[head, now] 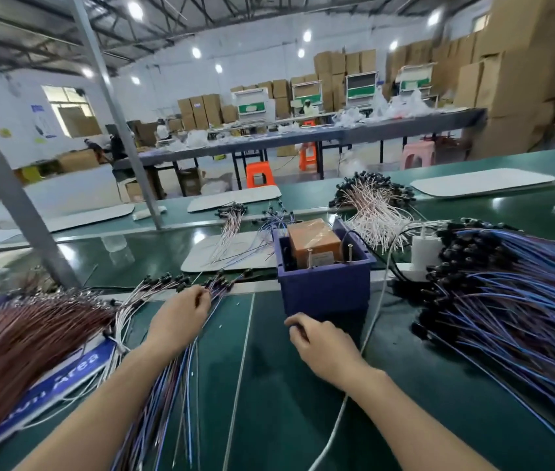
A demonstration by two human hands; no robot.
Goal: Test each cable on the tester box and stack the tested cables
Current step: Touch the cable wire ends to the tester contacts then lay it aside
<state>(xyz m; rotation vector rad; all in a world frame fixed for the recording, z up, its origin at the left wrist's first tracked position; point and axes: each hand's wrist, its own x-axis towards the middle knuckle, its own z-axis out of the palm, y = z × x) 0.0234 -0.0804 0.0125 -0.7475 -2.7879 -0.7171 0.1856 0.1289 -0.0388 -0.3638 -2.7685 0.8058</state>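
Your left hand (181, 317) lies on the fanned cables (167, 385) at near centre-left. Its fingers are bent down onto the black plugs at their far ends, and it seems to pinch one or a few. Your right hand (316, 341) rests on the green bench (269, 385) just in front of the tester box (323, 287), with its fingers curled in. I cannot tell whether a thin wire is caught in them.

The box is a blue bin at centre with an orange unit (313, 239) and two upright pins inside. A white cord (371, 334) runs past its right side.

A big blue pile (507, 300) sprawls to the right, a brown pile (14, 334) lies near left, and a pale pile (371, 205) lies far behind the box.

These cables should be light, limp and quick to tangle. Take one by its black plug, which is the only stiff part, and not by the thin lead, which would likely slip and drag its neighbours along. Draw it out lengthwise so the fan stays combed. The bare near ends look delicate, so guide them rather than bend them.
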